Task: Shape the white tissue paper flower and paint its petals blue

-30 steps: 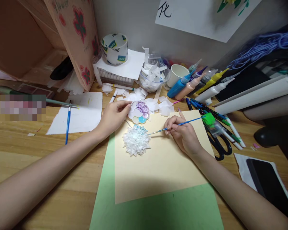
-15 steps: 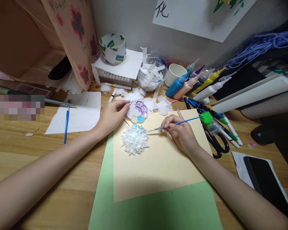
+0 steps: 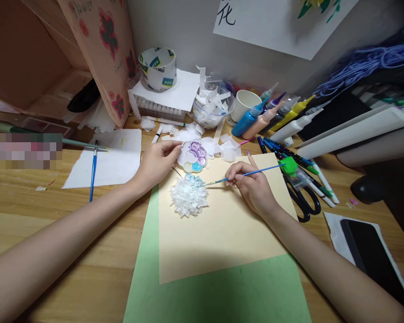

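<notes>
My left hand point(image 3: 160, 163) pinches the left edge of a small flower-shaped paint palette point(image 3: 189, 157) with purple and blue paint in its wells. In my right hand point(image 3: 252, 184) is a thin blue paintbrush point(image 3: 256, 171), its tip pointing left at the upper right side of a white tissue-paper flower point(image 3: 188, 197). Light blue colour marks the flower's top petals. I cannot tell whether the bristles touch it. The flower lies on a cream sheet of paper point(image 3: 222, 242), which rests over a green sheet point(image 3: 215, 300).
Paint bottles point(image 3: 245, 123), a paper cup point(image 3: 248, 102) and a tub of paper scraps point(image 3: 210, 110) stand at the back. Black-handled scissors point(image 3: 309, 204) and pens lie right, near a phone point(image 3: 370, 251). Another blue brush point(image 3: 93, 172) lies on white paper point(image 3: 121, 157) at left.
</notes>
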`<state>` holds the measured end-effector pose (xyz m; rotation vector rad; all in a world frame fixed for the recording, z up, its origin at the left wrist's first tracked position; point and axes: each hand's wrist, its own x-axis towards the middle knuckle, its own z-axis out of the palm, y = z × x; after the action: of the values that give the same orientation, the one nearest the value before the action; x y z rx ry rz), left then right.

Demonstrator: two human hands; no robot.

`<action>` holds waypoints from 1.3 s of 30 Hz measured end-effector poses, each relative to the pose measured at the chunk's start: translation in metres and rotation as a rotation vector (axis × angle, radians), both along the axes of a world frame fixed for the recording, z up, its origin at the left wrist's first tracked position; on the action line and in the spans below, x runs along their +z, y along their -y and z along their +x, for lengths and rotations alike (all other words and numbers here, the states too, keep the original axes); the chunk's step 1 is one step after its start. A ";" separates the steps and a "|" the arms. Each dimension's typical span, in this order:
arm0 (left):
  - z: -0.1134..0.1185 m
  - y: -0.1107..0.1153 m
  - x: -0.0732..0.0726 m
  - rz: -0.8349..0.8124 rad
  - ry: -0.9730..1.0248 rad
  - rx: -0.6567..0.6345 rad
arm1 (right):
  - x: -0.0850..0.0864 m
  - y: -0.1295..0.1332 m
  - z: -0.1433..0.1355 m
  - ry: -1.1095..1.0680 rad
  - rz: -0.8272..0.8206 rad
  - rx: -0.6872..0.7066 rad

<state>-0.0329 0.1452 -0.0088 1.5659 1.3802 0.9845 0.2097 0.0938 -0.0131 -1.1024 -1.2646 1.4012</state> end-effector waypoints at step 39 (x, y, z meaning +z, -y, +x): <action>0.000 0.000 0.000 -0.001 0.006 0.000 | 0.002 0.002 -0.004 -0.024 0.067 -0.145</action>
<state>-0.0333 0.1448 -0.0087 1.5609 1.3766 0.9881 0.2058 0.0923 -0.0108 -1.1058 -1.1820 1.2517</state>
